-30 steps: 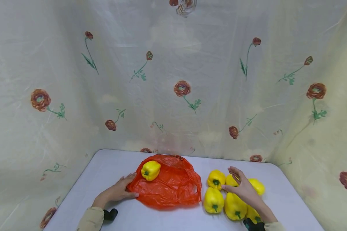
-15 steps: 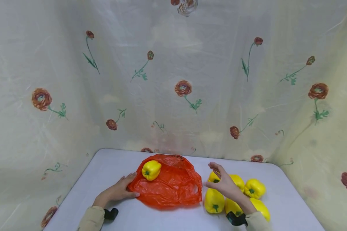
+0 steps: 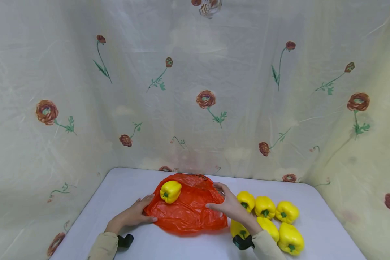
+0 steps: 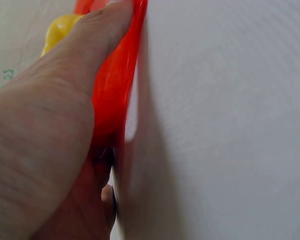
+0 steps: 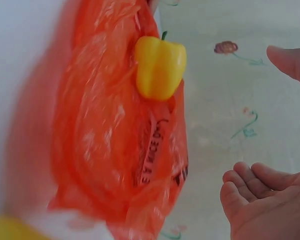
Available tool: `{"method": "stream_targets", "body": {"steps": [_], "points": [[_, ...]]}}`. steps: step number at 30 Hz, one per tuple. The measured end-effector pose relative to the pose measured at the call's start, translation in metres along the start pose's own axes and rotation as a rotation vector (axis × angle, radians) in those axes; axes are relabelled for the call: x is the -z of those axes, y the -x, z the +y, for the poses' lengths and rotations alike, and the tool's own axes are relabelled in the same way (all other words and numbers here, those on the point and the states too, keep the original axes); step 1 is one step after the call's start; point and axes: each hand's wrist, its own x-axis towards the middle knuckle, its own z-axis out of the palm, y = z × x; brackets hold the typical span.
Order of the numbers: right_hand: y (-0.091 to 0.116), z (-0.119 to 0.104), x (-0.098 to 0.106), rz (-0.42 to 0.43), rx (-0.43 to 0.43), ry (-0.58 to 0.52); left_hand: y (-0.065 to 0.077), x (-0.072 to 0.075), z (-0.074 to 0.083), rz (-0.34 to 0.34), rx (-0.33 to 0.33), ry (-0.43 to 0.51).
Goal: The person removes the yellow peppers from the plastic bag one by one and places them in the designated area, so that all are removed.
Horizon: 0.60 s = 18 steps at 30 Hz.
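A red plastic bag (image 3: 195,213) lies crumpled on the white table, with one yellow bell pepper (image 3: 170,191) on its upper left part. My left hand (image 3: 133,213) rests against the bag's left edge, its fingers and thumb stretched out. In the left wrist view, the thumb (image 4: 97,35) lies along the red plastic; the other fingers are partly hidden. Over the right side of the bag hovers my right hand (image 3: 229,204), thumb and fingers spread apart, holding nothing. The right wrist view shows this hand (image 5: 270,200) apart from the pepper and bag.
Several more yellow bell peppers (image 3: 286,212) stand grouped right of the bag, one partly hidden under the right forearm. The table (image 3: 169,249) has a floral curtain (image 3: 195,144) hanging behind it and at both sides.
My right hand has moved left from above the pepper group to over the bag's right side, uncovering several peppers. The left hand, the bag and the pepper on it have stayed put.
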Motion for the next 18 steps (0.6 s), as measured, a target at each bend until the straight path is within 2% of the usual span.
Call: {"method": "stream_targets", "body": {"steps": [11,18], "points": [[-0.026,-0.022,-0.025,0.003,0.013,-0.026,0.0,0.001,0.0,-0.002,-0.017,0.005],[-0.04,-0.028,-0.042,-0.014,-0.014,-0.041,-0.001,0.0,-0.001,-0.008,-0.011,-0.003]]}}
